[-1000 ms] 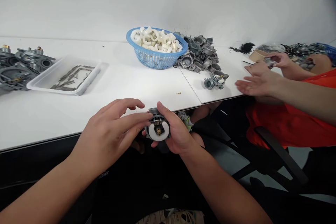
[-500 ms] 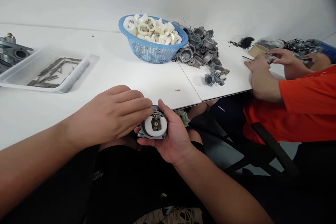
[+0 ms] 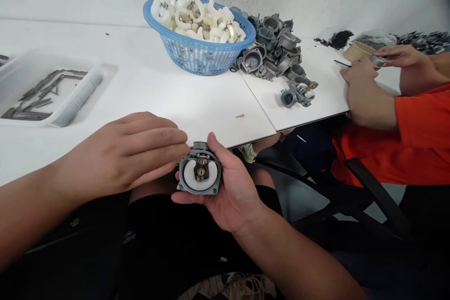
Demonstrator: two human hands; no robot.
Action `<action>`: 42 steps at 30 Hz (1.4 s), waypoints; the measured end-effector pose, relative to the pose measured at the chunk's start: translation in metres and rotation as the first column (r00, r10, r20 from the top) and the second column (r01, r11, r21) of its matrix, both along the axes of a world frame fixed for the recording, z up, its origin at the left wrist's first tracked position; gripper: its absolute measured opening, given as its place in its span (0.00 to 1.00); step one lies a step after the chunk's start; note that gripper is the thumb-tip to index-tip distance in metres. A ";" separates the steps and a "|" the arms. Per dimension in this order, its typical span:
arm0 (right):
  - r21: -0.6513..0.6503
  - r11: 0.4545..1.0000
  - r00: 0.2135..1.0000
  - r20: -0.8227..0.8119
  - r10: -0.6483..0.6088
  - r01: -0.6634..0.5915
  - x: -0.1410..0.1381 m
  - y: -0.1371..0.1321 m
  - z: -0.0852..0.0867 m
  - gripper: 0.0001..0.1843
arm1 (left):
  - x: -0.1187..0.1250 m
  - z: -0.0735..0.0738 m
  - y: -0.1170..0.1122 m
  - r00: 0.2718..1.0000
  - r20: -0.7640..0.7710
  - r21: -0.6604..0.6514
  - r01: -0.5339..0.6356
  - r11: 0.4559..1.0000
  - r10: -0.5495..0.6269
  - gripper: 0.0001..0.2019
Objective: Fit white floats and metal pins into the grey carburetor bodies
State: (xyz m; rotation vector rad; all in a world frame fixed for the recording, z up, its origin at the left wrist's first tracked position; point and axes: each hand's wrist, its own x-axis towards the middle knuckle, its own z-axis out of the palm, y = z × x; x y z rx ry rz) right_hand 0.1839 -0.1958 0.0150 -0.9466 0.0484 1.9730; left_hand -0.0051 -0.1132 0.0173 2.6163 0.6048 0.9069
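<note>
In my right hand lies a grey metal carburetor body, its open bowl side facing up, with my thumb along its far right edge. A white horseshoe-shaped float sits inside the bowl around brass jets. My left hand is at the upper left rim, beside the float's hinge end. Its fingers are pressed together and their tips hide whatever they may pinch. Beyond the carburetor, a small brass needle-like piece rests on the white table.
A blue basket full of white floats stands at the back, beside piled grey carburetor bodies. One carburetor lies apart. On the left is a plastic tray with thin grey strips. A co-worker in an orange sleeve works at right.
My left fingertips have drawn back slightly left from the hinge, showing more of it. The carburetor has moved a little left and down in view. The camera's view has also shifted.
</note>
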 end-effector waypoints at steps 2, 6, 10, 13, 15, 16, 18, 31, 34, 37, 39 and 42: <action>0.002 1.000 1.000 0.001 0.010 -0.010 0.001 0.001 0.001 0.27 | 0.001 0.000 0.000 0.997 -0.026 0.100 0.074 0.992 -0.072 0.13; -0.007 1.000 1.000 0.001 0.014 -0.014 0.003 0.001 0.003 0.27 | 0.002 -0.004 0.002 0.993 -0.047 0.181 0.118 0.976 -0.111 0.14; -0.027 1.000 1.000 0.006 0.015 -0.015 0.004 0.001 0.003 0.27 | -0.003 -0.004 0.002 0.995 -0.057 0.254 0.090 0.963 -0.078 0.13; -0.043 0.999 1.000 0.008 -0.003 0.003 0.004 -0.001 0.002 0.26 | -0.012 -0.001 -0.001 0.996 -0.089 0.264 -0.005 0.965 0.029 0.09; -0.035 0.999 1.000 0.004 -0.010 0.010 0.005 -0.002 0.002 0.26 | -0.018 0.000 -0.003 0.984 -0.116 0.270 -0.097 0.958 0.133 0.06; -0.025 1.000 1.000 0.000 -0.010 0.010 0.005 -0.003 0.002 0.26 | -0.021 0.001 -0.004 0.974 -0.127 0.280 -0.146 0.949 0.188 0.05; 0.001 1.000 1.000 -0.010 -0.005 0.005 0.006 -0.005 0.002 0.25 | -0.025 0.002 -0.006 0.932 -0.178 0.291 -0.255 0.922 0.314 0.04; 0.016 0.999 0.999 -0.009 -0.037 0.037 0.014 -0.019 0.010 0.23 | -0.021 -0.009 0.015 0.582 -0.420 0.254 -0.661 0.706 0.697 0.16; 0.027 0.999 0.999 -0.005 -0.043 0.043 0.018 -0.024 0.011 0.23 | -0.022 -0.003 0.016 0.589 -0.412 0.227 -0.673 0.704 0.695 0.16; 0.030 0.997 0.997 0.006 -0.071 0.071 0.022 -0.028 0.010 0.23 | -0.022 0.000 0.020 0.561 -0.492 0.151 -0.698 0.700 0.665 0.14; 0.014 0.995 0.995 0.013 -0.095 0.095 0.023 -0.029 0.011 0.22 | -0.021 0.002 0.024 0.541 -0.569 0.046 -0.732 0.680 0.620 0.12; -0.042 0.991 0.991 0.048 -0.122 0.124 0.023 -0.030 0.015 0.22 | -0.017 0.005 0.036 0.565 -0.587 -0.109 -0.764 0.636 0.580 0.11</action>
